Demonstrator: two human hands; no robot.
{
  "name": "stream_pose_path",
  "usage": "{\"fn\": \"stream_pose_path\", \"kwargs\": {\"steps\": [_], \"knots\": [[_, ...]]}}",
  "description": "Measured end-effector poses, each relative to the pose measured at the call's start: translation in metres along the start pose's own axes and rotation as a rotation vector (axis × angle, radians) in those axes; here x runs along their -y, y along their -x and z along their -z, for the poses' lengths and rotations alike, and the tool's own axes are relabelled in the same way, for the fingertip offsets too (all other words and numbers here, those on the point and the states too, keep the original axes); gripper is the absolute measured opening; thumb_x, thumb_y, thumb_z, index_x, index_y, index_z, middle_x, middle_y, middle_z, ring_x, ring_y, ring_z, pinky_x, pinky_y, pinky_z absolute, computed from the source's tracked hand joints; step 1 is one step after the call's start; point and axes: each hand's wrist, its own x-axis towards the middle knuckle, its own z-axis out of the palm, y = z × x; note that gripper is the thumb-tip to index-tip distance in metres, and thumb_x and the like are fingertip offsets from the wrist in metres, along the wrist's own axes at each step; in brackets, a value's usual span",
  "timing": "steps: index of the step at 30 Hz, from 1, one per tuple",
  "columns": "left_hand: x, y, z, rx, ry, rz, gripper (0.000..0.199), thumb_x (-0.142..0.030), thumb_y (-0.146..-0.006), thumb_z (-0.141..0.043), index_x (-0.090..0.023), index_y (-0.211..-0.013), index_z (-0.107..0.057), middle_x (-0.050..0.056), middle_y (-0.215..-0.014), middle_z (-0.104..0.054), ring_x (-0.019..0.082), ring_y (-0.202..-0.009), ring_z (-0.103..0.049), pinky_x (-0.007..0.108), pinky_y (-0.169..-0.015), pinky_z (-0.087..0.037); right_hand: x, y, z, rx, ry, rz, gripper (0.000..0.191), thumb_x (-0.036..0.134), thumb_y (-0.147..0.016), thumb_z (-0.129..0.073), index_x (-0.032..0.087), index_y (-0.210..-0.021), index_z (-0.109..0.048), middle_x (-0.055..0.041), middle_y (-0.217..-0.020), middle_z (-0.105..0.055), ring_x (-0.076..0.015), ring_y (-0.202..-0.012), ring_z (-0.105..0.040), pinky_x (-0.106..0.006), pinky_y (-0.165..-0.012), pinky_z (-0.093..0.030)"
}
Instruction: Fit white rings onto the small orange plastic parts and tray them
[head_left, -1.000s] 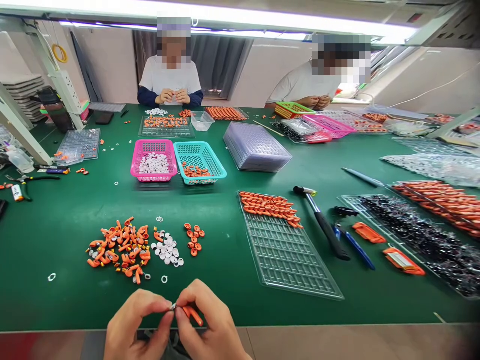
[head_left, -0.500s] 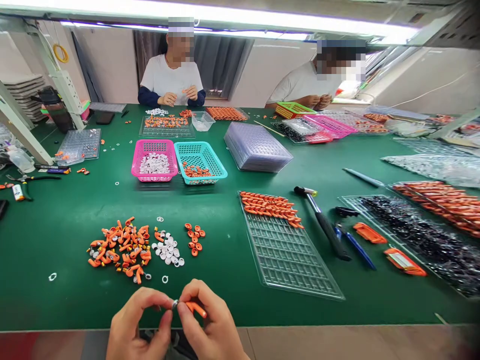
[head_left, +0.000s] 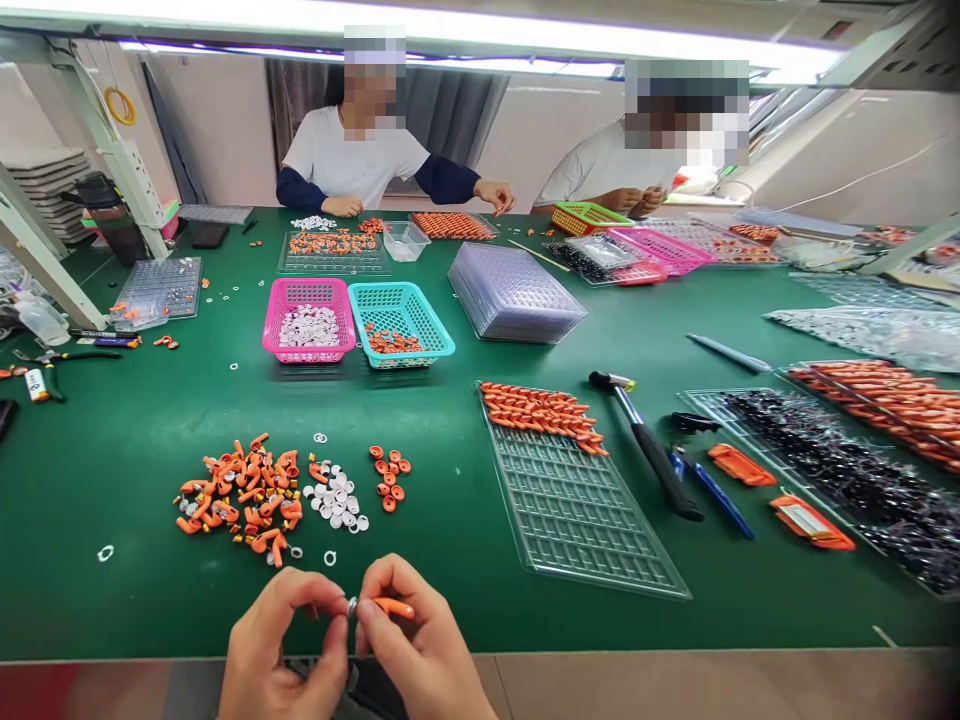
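Observation:
At the table's near edge, my right hand (head_left: 420,635) pinches an orange earbud shell (head_left: 396,608), its stem pointing right. The fingertips of my left hand (head_left: 289,635) close on the small silver round part (head_left: 352,606) at the shell's head; whether it is fixed there I cannot tell. Just beyond my hands lies a pile of orange earbud shells (head_left: 244,490), some with yellow bits and silver discs. Beside it are a heap of white round pieces (head_left: 337,500) and several orange caps (head_left: 390,470).
Right of my hands lies a clear tray (head_left: 585,530) with orange shells in its far rows. A hammer (head_left: 649,450), blue pliers (head_left: 716,495) and a tray of black parts (head_left: 817,450) are farther right. Baskets, pink (head_left: 271,340) and turquoise (head_left: 442,345), stand ahead. Two people sit opposite.
My hands keep their pinch on the earbud shell, shifting only slightly; its stem looks a little more level. Across the table, one person's arm has stretched out to the right.

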Motion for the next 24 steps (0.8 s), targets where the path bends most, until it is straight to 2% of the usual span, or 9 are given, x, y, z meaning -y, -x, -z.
{"fn": "stream_pose_path", "kwargs": {"steps": [3,5,10,15,17,20,22,24], "knots": [[0.001,0.000,0.000,0.014,0.022,-0.017,0.018,-0.010,-0.079,-0.061,-0.027,-0.085,-0.066,-0.004,-0.074,-0.070,0.015,-0.066,-0.066,0.021,-0.065,-0.051,-0.002,-0.002,0.000,0.025,-0.187,-0.090,0.042,0.056,-0.078,-0.070,0.020,-0.073,-0.049,0.0065,-0.063,-0.046,-0.0087,-0.050,-0.045,-0.022,-0.050,-0.037],[0.001,0.001,0.000,0.018,0.029,-0.025,0.020,-0.009,-0.079,-0.061,-0.027,-0.085,-0.066,-0.004,-0.076,-0.070,0.015,-0.067,-0.066,0.021,-0.066,-0.051,-0.004,-0.003,-0.001,0.018,-0.284,-0.134,0.045,0.057,-0.072,-0.075,0.019,-0.070,-0.050,0.0084,-0.059,-0.043,-0.0071,-0.046,-0.042,-0.021,-0.049,-0.037],[0.001,0.000,0.000,0.033,0.008,-0.046,0.020,-0.009,-0.080,-0.059,-0.028,-0.087,-0.064,-0.005,-0.075,-0.069,0.014,-0.066,-0.065,0.021,-0.066,-0.050,-0.003,-0.006,-0.004,0.065,-0.467,-0.231,0.040,0.048,-0.068,-0.081,0.019,-0.066,-0.054,0.0108,-0.045,-0.040,-0.0061,-0.041,-0.032,-0.019,-0.045,-0.039],[0.005,-0.005,0.008,0.083,-0.125,-0.073,0.016,-0.012,-0.083,-0.058,-0.026,-0.091,-0.062,-0.005,-0.076,-0.068,0.014,-0.068,-0.065,0.023,-0.066,-0.051,0.000,-0.006,0.002,0.202,-0.596,-0.299,0.033,0.038,-0.068,-0.081,0.017,-0.064,-0.056,0.0092,-0.044,-0.042,-0.0055,-0.039,-0.030,-0.017,-0.041,-0.040],[0.010,-0.011,0.012,0.175,-0.231,-0.109,0.014,-0.013,-0.083,-0.058,-0.025,-0.090,-0.063,-0.004,-0.074,-0.068,0.015,-0.067,-0.065,0.025,-0.063,-0.051,0.002,-0.004,0.008,0.232,-0.600,-0.262,0.031,0.035,-0.068,-0.082,0.017,-0.064,-0.057,0.0086,-0.046,-0.043,-0.0052,-0.040,-0.032,-0.017,-0.042,-0.042],[0.017,-0.024,0.014,0.369,-0.463,-0.194,0.012,-0.014,-0.081,-0.068,-0.022,-0.072,-0.066,-0.002,-0.067,-0.066,0.018,-0.064,-0.063,0.028,-0.061,-0.050,0.005,-0.001,0.020,0.208,-0.574,-0.141,0.031,0.034,-0.070,-0.082,0.016,-0.066,-0.058,0.0057,-0.057,-0.049,-0.0055,-0.045,-0.043,-0.018,-0.045,-0.046],[0.021,-0.034,0.010,0.401,-0.624,-0.249,0.014,-0.013,-0.077,-0.075,-0.020,-0.068,-0.068,0.000,-0.073,-0.066,0.019,-0.070,-0.063,0.031,-0.066,-0.050,0.006,0.000,0.028,0.187,-0.550,-0.084,0.030,0.034,-0.072,-0.082,0.016,-0.068,-0.059,0.0033,-0.065,-0.054,-0.0069,-0.049,-0.052,-0.020,-0.049,-0.050],[0.025,-0.045,0.004,0.371,-0.722,-0.281,0.010,-0.010,-0.078,-0.074,-0.020,-0.076,-0.072,0.004,-0.084,-0.067,0.022,-0.078,-0.064,0.035,-0.072,-0.050,0.007,0.000,0.035,0.180,-0.522,-0.067,0.030,0.034,-0.074,-0.081,0.015,-0.070,-0.059,0.0022,-0.070,-0.056,-0.0080,-0.052,-0.057,-0.022,-0.052,-0.052]]}}
